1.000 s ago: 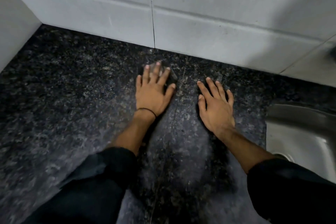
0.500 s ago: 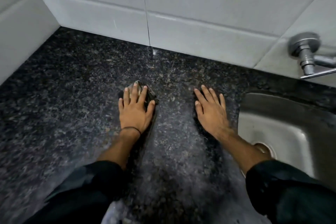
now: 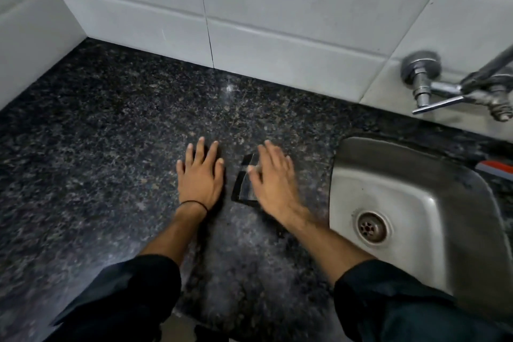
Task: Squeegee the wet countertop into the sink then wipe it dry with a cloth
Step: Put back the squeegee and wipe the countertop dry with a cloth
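A dark, glossy cloth [image 3: 245,184] lies flat on the counter [image 3: 97,133] near the middle of the frame, partly tucked under the thumb side of the right hand [image 3: 273,178]. What shows of it sticks out to the left of that hand, into the gap between the two hands; no label or writing can be read on it. The right hand is flat, palm down, fingers spread and slightly blurred, its thumb resting on the cloth. The left hand [image 3: 200,175] lies just left of the cloth, apart from it, palm down on the bare stone with fingers spread and nothing under it; a thin black band circles its wrist. Both forearms come up from dark sleeves at the bottom of the frame. To the right of the right hand sits the steel sink [image 3: 416,197] with its round drain. A chrome tap [image 3: 444,89] is mounted on the white tiled wall [image 3: 277,8] at upper right. An orange and grey object [image 3: 495,169] shows at the right edge, beyond the sink. No brand marks are legible anywhere.
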`<state>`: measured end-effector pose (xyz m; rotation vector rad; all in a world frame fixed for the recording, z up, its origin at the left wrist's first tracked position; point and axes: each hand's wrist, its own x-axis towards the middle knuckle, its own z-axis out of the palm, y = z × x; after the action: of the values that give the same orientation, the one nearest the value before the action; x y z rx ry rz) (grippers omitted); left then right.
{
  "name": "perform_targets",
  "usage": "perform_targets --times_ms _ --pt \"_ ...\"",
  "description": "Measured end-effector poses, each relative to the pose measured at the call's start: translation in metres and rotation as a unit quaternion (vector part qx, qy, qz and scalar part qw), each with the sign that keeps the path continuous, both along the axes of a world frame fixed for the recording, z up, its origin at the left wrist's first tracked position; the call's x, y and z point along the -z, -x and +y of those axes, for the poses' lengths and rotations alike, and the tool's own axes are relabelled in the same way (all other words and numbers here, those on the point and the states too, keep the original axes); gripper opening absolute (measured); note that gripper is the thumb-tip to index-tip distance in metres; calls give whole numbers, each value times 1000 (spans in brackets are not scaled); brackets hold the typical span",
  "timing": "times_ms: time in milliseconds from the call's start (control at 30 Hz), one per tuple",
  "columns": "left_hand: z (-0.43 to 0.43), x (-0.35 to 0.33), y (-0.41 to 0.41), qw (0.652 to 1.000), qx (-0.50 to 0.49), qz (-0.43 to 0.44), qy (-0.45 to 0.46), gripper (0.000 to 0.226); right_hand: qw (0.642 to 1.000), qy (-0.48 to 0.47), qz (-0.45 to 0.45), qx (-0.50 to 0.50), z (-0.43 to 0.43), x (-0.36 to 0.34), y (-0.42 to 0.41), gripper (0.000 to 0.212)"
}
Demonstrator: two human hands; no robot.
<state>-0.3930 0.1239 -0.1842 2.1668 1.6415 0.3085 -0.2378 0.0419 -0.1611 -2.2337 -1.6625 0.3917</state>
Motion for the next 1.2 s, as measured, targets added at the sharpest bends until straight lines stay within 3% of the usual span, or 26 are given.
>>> perform_targets --times_ms 100,233,367,433,500,633,733,800,867,933,1033,1133,1200 --pt "-5 10 7 999 19 51 6 55 995 30 -52 -74 -10 14 7 73" --pt "-7 10 8 998 13 63 -16 55 987 19 -104 -124 2 21 -61 66" --pt "-6 12 7 997 9 66 -25 55 986 44 -124 101 44 20 -150 62" --pt "-5 14 6 997 8 71 -30 55 967 76 -97 223 77 16 -156 62" --pt "-4 15 6 997 4 72 -33 55 957 97 -83 259 113 13 -132 63" --pt "-3 17 7 997 4 68 -34 55 994 63 -81 22 157 15 -51 64" --pt "-2 17 7 997 1 69 -36 56 979 41 -71 -188 148 15 -23 65" --pt "-2 18 7 997 -1 64 -31 56 967 30 -69 -242 135 15 -48 64" --pt "-2 18 8 998 0 58 -31 55 979 35 -90 -177 125 18 -100 65" --pt "-3 18 8 998 1 56 -30 55 994 53 -92 -12 113 18 -161 66" --pt "-4 19 7 998 1 63 -30 56 980 86 -46 176 93 15 -200 65" --pt "-5 18 6 998 0 63 -25 56 979 73 -44 185 85 20 -155 63" --pt "-4 16 6 998 1 62 -24 55 993 55 -59 86 70 23 -106 61"
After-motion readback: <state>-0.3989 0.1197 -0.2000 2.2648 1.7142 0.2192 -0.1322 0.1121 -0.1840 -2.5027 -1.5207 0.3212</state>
